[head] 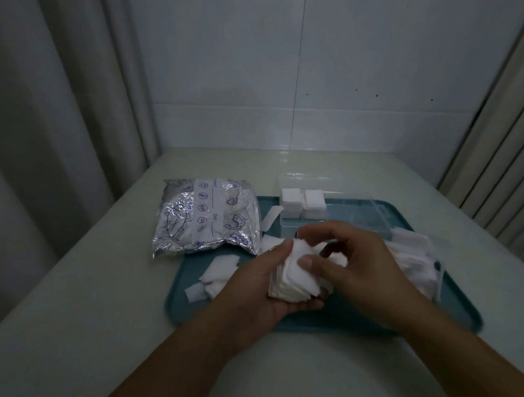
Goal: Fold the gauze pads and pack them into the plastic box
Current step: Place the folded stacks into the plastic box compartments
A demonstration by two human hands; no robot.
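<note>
Nearest, bare pale table (pixel 80 308) lay open on the left and front of the teal tray (pixel 318 321); the tray's near rim sat well back from the table's near edge. Both forearms came in from below and met over the tray's middle.

Left hand (pixel 258 290) was palm-up, fingers curled under a stack of gauze pads (pixel 293 274), cradling it. Right hand (pixel 357 254) arched over the stack from the right, thumb pressed on the top pad, fingers curled above its far edge. Both hands were clamped on the one stack. The stack was tilted, flat faces turned toward the camera, its long axis running near-left to far-right.

Left of the hands, loose gauze scraps (pixel 218 271) lay on the tray. Right, a heap of loose gauze (pixel 411 252) spread to the tray's right side.

Beyond, the clear plastic box (pixel 344 222) sat on the tray's far part, long axis left-right, two folded gauze blocks (pixel 302 203) upright at its left end. A silver foil bag (pixel 208 218) lay left, overlapping the tray's far-left corner. Behind were a tiled wall (pixel 310 78) and a curtain (pixel 58 101) on the left.
</note>
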